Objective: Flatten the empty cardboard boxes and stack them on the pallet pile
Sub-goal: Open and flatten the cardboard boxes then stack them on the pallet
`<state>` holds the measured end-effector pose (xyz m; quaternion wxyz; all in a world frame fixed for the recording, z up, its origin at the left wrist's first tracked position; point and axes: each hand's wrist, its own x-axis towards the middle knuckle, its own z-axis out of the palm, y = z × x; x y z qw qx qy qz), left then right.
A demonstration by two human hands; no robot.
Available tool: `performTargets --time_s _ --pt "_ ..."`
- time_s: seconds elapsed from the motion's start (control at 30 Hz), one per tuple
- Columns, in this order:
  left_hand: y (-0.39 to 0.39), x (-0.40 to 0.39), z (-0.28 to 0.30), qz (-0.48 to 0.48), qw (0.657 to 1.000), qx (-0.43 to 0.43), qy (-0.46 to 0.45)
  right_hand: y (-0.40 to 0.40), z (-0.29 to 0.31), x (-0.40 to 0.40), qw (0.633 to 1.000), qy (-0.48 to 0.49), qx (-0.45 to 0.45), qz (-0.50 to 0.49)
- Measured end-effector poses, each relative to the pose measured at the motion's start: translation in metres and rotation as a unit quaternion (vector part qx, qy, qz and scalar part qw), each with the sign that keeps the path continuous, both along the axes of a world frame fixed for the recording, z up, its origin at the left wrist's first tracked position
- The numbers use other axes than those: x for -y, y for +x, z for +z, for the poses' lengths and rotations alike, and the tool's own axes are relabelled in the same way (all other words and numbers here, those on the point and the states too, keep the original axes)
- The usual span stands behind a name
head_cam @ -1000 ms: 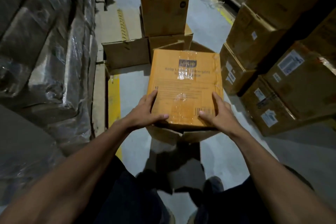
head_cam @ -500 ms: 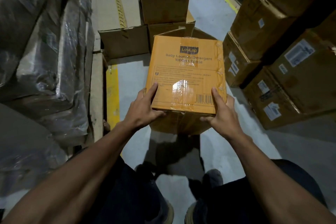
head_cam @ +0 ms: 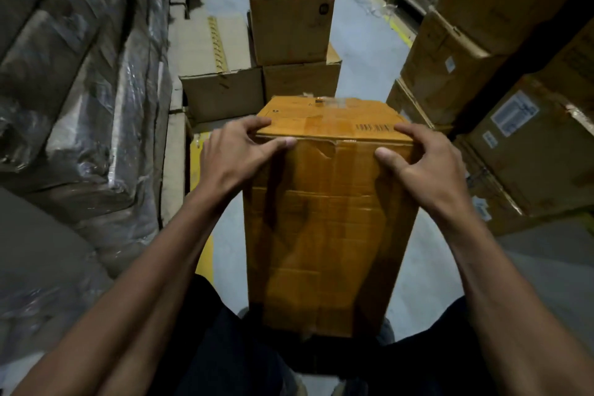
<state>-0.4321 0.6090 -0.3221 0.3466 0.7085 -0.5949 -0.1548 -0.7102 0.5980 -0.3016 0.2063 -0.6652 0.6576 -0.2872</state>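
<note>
Beyond the held orange box [head_cam: 331,222], stacked brown boxes [head_cam: 289,38].

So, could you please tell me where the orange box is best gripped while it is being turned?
Probably at the two upper corners of the orange box, one from each side. The left hand and right hand already sit there, thumbs on the near face and fingers over the top edge, which suits its tall shape.

Both arms fwd, left hand [head_cam: 238,148] & right hand [head_cam: 418,159] fingers curled, gripping.
</note>
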Motion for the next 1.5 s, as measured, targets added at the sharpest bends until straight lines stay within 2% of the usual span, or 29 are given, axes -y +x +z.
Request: performTargets --time_s 0.13,0.27,0.4,0.47,0.63,0.77,0.87,0.97,1.1,1.33,1.5 --pt "0.002 0.011 0.014 0.018 1.0 0.015 0.01 0.001 0.015 0.003 1.0 0.025 0.012 -0.008" --pt "-0.006 0.016 -0.014 0.027 0.995 0.035 0.087 0.007 -0.014 0.017 0.998 0.066 -0.018 -0.009" --pt "-0.024 0.022 -0.038 0.054 0.995 0.041 0.07 0.01 -0.036 0.035 0.996 0.067 0.027 -0.045" --pt "-0.034 0.025 -0.046 0.079 0.994 -0.004 0.07 0.01 -0.043 0.043 0.993 0.069 0.063 -0.068" --pt "-0.053 0.007 -0.085 0.111 0.966 -0.206 0.113 0.003 -0.077 0.032 0.971 0.108 0.173 -0.127" --pt "-0.061 -0.03 -0.135 0.109 0.927 -0.306 0.186 -0.009 -0.138 -0.015 0.943 0.219 0.175 -0.182" --pt "-0.063 -0.047 -0.155 0.1 0.904 -0.349 0.226 -0.013 -0.163 -0.03 0.931 0.25 0.177 -0.197" --pt "-0.062 -0.044 -0.156 0.095 0.902 -0.352 0.23 -0.014 -0.166 -0.025 0.936 0.237 0.176 -0.193" --pt "-0.053 -0.024 -0.149 0.113 0.908 -0.334 0.229 -0.007 -0.167 -0.02 0.949 0.203 0.127 -0.205" --pt "-0.043 0.013 -0.148 0.148 0.933 -0.215 0.248 0.002 -0.17 0.01 0.95 0.187 0.1 -0.227" --pt "-0.042 0.026 -0.175 0.142 0.93 -0.149 0.305 0.012 -0.192 0.028 0.947 0.247 0.069 -0.192"
